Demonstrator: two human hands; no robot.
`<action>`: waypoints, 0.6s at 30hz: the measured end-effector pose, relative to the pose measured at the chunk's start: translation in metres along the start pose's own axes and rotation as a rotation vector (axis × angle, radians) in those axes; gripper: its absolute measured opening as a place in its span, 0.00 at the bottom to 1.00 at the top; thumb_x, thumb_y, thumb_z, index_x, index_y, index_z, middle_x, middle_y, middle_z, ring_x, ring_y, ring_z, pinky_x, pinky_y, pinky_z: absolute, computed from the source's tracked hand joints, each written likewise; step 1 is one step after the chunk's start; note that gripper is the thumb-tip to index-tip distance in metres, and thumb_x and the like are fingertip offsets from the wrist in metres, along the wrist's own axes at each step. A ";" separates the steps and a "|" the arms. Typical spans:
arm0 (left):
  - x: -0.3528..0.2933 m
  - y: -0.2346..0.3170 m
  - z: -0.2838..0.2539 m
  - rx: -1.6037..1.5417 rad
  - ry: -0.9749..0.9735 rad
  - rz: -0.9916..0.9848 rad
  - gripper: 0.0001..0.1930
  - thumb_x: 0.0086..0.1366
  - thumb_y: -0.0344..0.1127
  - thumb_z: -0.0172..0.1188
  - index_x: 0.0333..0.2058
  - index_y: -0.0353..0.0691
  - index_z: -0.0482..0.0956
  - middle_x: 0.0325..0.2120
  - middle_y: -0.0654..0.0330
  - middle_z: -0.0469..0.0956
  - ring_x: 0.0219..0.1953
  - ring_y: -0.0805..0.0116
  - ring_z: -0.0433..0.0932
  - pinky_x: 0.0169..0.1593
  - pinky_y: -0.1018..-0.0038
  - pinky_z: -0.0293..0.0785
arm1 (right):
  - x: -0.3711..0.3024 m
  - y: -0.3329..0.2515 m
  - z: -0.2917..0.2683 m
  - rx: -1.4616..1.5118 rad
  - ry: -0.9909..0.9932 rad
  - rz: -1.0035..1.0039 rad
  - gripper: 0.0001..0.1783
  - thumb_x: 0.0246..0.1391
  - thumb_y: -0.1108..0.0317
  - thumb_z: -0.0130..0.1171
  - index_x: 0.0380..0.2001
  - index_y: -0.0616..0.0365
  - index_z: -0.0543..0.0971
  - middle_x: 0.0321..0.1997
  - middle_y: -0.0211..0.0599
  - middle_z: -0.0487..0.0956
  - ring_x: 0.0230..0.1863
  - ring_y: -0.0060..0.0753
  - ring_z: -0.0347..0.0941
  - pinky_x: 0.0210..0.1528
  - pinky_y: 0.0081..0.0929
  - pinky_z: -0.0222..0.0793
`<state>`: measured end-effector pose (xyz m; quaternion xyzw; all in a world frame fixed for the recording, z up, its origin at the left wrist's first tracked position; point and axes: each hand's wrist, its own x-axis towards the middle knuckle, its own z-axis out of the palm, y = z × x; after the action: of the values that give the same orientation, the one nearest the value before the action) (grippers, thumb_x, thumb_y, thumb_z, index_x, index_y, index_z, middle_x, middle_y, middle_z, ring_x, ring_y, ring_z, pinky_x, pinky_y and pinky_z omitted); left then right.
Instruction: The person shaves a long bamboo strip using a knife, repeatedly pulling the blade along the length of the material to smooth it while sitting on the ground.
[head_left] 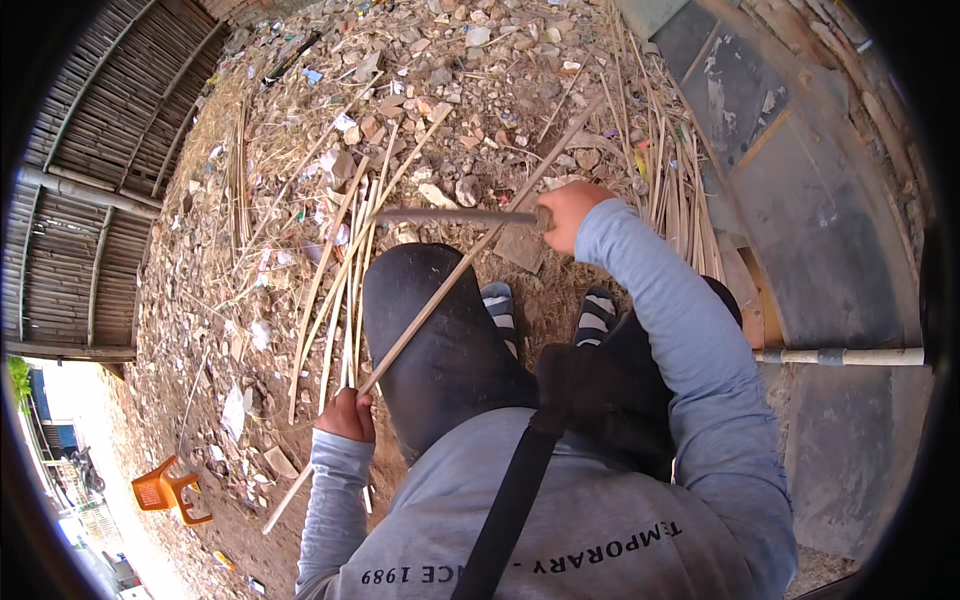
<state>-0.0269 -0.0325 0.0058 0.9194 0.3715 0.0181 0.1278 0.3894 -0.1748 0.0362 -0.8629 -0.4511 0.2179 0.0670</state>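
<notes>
My left hand (348, 415) is closed round a long bamboo strip (430, 310), which runs slantwise from low on the left, over my left knee, to the far right. In my closed right hand (575, 212) is a machete-like knife (440, 215); its dark blade points left and crosses the strip beyond my knees. Whether the blade touches the strip I cannot tell. Several pale, thin bamboo slats (345, 270) lie beside my left knee, some reaching down to my left hand. Part of each handhold is hidden by the fingers.
Rubble and litter (440, 90) cover the ground. More split bamboo (680, 180) lies at the right, beside grey sheets (830, 230). A bamboo wall (80, 110) stands at the left, with an orange plastic chair (170, 490) nearer. My feet in striped socks (597, 315) are between the knees.
</notes>
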 end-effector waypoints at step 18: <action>0.009 0.001 -0.002 0.033 -0.035 0.015 0.15 0.68 0.43 0.51 0.27 0.38 0.69 0.18 0.43 0.73 0.21 0.38 0.74 0.24 0.51 0.69 | 0.010 0.023 0.019 0.041 0.243 0.058 0.14 0.41 0.62 0.62 0.34 0.53 0.80 0.30 0.46 0.81 0.36 0.52 0.77 0.42 0.43 0.74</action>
<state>-0.0198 -0.0264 0.0079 0.9244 0.3624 -0.0034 0.1191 0.4034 -0.1817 0.0092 -0.8940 -0.4101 0.1226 0.1328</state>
